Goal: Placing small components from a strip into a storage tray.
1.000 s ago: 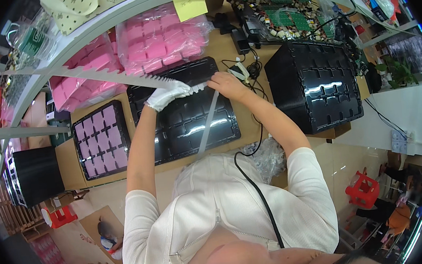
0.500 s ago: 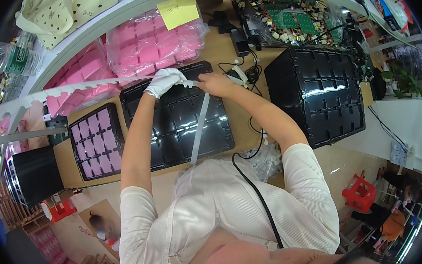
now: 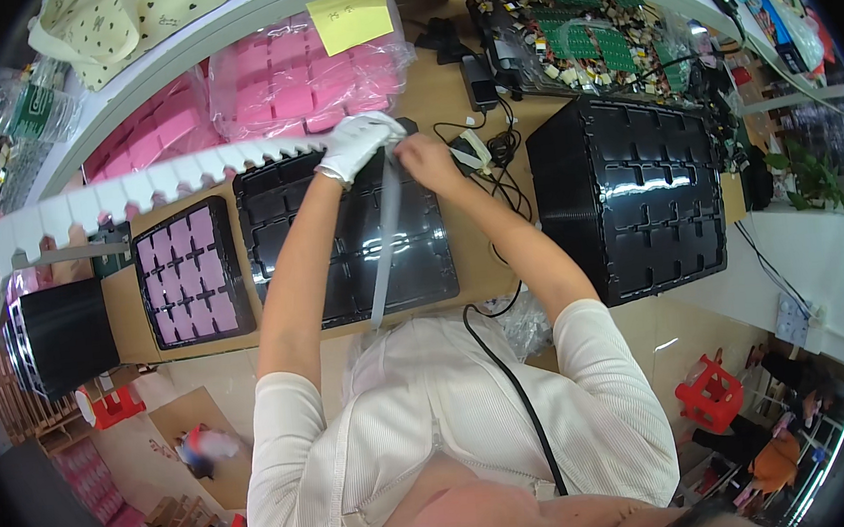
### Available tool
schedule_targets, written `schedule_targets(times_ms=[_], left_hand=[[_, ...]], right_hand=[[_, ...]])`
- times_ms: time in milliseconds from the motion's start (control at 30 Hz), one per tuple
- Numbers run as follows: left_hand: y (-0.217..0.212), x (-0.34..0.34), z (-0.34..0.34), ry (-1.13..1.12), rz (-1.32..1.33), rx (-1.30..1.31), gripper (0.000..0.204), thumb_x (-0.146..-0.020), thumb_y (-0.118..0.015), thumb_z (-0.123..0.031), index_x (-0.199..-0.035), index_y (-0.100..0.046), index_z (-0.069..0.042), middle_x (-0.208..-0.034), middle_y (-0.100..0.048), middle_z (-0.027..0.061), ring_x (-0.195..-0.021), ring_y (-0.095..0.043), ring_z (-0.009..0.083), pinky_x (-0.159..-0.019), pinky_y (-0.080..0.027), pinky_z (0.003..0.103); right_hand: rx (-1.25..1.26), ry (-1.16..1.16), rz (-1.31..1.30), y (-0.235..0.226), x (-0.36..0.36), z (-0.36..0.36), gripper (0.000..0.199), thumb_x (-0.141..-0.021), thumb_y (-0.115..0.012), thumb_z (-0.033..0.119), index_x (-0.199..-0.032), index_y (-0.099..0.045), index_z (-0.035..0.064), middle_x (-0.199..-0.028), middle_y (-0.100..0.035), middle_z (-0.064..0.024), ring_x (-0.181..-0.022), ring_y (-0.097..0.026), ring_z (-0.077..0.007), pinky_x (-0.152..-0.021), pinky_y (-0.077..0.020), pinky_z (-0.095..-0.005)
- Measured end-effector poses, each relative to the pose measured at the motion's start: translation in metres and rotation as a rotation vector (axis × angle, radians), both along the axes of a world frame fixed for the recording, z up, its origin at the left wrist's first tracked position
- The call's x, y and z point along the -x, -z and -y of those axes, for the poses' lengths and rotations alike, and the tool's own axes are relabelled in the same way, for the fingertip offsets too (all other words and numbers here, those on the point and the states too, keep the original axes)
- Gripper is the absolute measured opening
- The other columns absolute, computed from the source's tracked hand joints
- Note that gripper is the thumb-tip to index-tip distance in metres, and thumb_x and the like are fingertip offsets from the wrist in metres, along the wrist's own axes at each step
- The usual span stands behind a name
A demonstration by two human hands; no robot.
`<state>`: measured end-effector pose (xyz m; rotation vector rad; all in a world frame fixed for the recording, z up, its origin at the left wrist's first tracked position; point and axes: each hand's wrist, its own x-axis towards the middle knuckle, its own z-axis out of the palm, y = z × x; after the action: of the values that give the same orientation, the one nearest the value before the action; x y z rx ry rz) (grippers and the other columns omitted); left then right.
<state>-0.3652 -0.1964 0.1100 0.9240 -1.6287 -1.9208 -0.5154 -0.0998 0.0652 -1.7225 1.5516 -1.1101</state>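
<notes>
My left hand [image 3: 359, 148], in a white glove, is closed on the end of a long white strip [image 3: 159, 178] with evenly notched edges. This strip runs off to the left, above the table. My right hand [image 3: 428, 166] is bare, with its fingers pinched together close beside the glove. A translucent narrow band [image 3: 382, 252] hangs from between both hands toward my body. Exactly what the right fingertips grip is hard to see, but the band meets them. Below the hands lies a large black plastic tray [image 3: 287, 210] with moulded compartments.
A smaller black tray [image 3: 242, 304] with pink pieces lies left. A tall stack of black trays [image 3: 627, 200] stands right. Behind are bagged pink foam blocks [image 3: 296, 89], a yellow note [image 3: 351, 21], a bin of green circuit boards [image 3: 614, 51] and black cables [image 3: 508, 151].
Both hands have shifted; the gloved left one moved right and closer to the right hand. The notched strip now shows more of its face, and the hanging band swung slightly left.
</notes>
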Motion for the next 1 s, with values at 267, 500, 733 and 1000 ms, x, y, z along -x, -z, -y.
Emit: schedule_targets(times_ms=[267, 500, 733, 1000], left_hand=[[-0.067, -0.066, -0.099, -0.313, 0.012, -0.143, 0.024, -0.090, -0.060, -0.019, -0.106, -0.064, -0.001, -0.098, -0.066, 0.0058, -0.084, -0.063, 0.0097, -0.072, -0.050, 0.020], [-0.065, -0.121, -0.178, -0.721, 0.247, -0.186, 0.021, -0.090, -0.057, -0.019, -0.102, -0.064, -0.002, -0.088, -0.068, 0.0050, -0.070, -0.065, 0.0081, -0.058, -0.048, 0.017], [-0.039, -0.174, -0.223, -0.795, 0.303, -0.193, 0.027, -0.085, -0.067, -0.028, -0.091, -0.065, -0.001, -0.082, -0.066, 0.0021, -0.066, -0.061, 0.0060, -0.056, -0.046, 0.018], [-0.028, -0.258, -0.227, -1.008, 0.450, -0.067, 0.035, -0.083, -0.070, -0.035, -0.079, -0.065, -0.001, -0.069, -0.063, 0.0023, -0.057, -0.055, 0.0048, -0.054, -0.044, 0.019]], right_hand=[[-0.427, 0.093, 0.991, -0.028, -0.012, -0.047, 0.034, -0.096, -0.043, 0.028, -0.095, -0.063, 0.0010, -0.081, -0.061, -0.0050, -0.061, -0.047, -0.0089, -0.056, -0.0369, -0.0211], [-0.536, -0.237, 0.586, -0.065, -0.092, -0.111, 0.014, -0.081, -0.070, 0.009, -0.093, -0.065, 0.0032, -0.082, -0.066, -0.0023, -0.074, -0.059, -0.0074, -0.067, -0.0473, -0.0211], [-0.416, -0.248, 0.384, -0.050, -0.144, -0.136, 0.010, -0.079, -0.070, 0.011, -0.086, -0.067, 0.0049, -0.078, -0.062, -0.0020, -0.065, -0.053, -0.0073, -0.059, -0.0435, -0.0231], [-0.226, -0.359, 0.206, -0.042, -0.188, -0.112, 0.010, -0.076, -0.072, 0.014, -0.075, -0.066, 0.0059, -0.079, -0.054, -0.0048, -0.065, -0.054, -0.0132, -0.058, -0.0429, -0.0268]])
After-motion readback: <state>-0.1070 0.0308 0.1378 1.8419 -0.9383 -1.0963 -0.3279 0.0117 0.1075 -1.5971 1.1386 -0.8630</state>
